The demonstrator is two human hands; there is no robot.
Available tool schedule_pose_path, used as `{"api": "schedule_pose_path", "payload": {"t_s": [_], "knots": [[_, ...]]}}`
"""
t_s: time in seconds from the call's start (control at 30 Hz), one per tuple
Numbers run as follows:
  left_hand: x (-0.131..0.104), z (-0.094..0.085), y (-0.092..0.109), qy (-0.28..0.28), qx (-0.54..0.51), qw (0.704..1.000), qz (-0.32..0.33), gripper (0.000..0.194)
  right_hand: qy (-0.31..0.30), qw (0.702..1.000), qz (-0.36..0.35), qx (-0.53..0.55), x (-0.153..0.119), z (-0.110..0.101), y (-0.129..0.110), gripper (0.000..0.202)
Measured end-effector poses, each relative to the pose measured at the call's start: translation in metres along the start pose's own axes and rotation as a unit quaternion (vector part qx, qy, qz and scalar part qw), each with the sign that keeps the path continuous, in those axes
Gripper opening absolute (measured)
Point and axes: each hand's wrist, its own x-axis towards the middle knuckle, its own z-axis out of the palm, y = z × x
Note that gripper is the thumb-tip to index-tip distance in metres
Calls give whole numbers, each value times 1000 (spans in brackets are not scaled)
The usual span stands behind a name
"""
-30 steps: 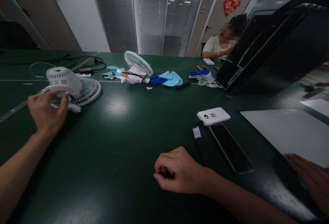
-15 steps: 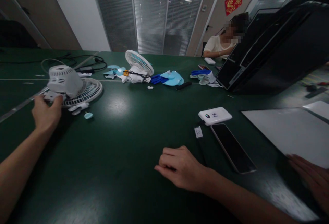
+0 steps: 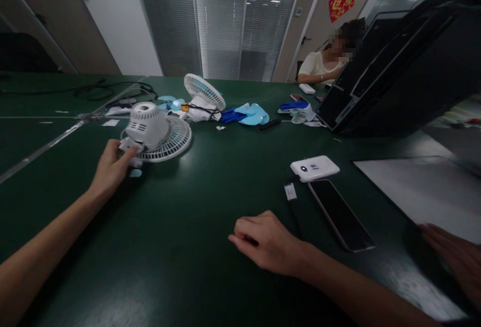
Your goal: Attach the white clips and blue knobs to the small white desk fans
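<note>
My left hand [image 3: 112, 167] grips the clip-like base of a white fan [image 3: 148, 126] at the left of the green table [image 3: 180, 207]. The fan lies with its round grille down and its motor housing up. A small light blue piece [image 3: 136, 173] is on the table close to its base. My right hand [image 3: 265, 242] rests on the table, fingers curled in, with nothing visible in it. To its right are a white power bank [image 3: 314, 168] and a black phone [image 3: 341, 215], with a tagged cable [image 3: 290, 193] beside them.
Farther back are a second fan [image 3: 204, 97], light blue blades [image 3: 254, 114], gloves [image 3: 298, 111] and black cables [image 3: 101, 89]. A large black monitor-like panel [image 3: 398, 76] stands at the right. Another person's hand [image 3: 451, 252] lies by a white board [image 3: 421, 187]; a person sits behind.
My left hand has moved right with the white fan, bringing it closer to the second fan. My right hand has hardly moved.
</note>
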Motion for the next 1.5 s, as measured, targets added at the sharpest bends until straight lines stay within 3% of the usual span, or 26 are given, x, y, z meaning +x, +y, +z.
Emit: {"api": "schedule_pose_path", "payload": {"t_s": [0.13,0.3,0.43,0.53,0.67,0.77,0.9,1.07,1.17,1.27,1.37,1.5], "knots": [[-23,29,22,-69,-47,996,26,35,6,1000,0,3,-1,1,0,25],[-55,64,42,-114,-97,987,50,31,15,1000,1,17,0,0,-1,23],[-94,85,61,-140,-123,980,68,22,14,999,-7,34,1,-3,-4,14],[-130,99,75,-180,-156,969,69,16,11,1000,-16,23,1,-4,-6,24],[-172,118,88,-208,-196,956,65,23,34,997,-66,-35,-1,0,-7,28],[-187,128,93,-216,-179,957,79,33,49,989,-97,-102,-3,4,-12,24],[-188,126,89,-259,-145,952,78,46,24,980,-98,-172,-5,9,-20,30],[-171,109,79,-241,-99,961,88,41,-3,972,-83,-218,-6,19,-28,48],[-153,94,82,-272,27,951,147,20,-13,969,-71,-238,-6,22,-31,54],[-138,82,85,-309,114,919,216,22,-18,970,-61,-235,-5,24,-34,58],[-132,77,85,-337,114,905,235,28,-21,974,-62,-218,-5,23,-33,54],[-130,73,87,-387,58,898,201,26,-27,977,-77,-197,-5,22,-29,32]]}}
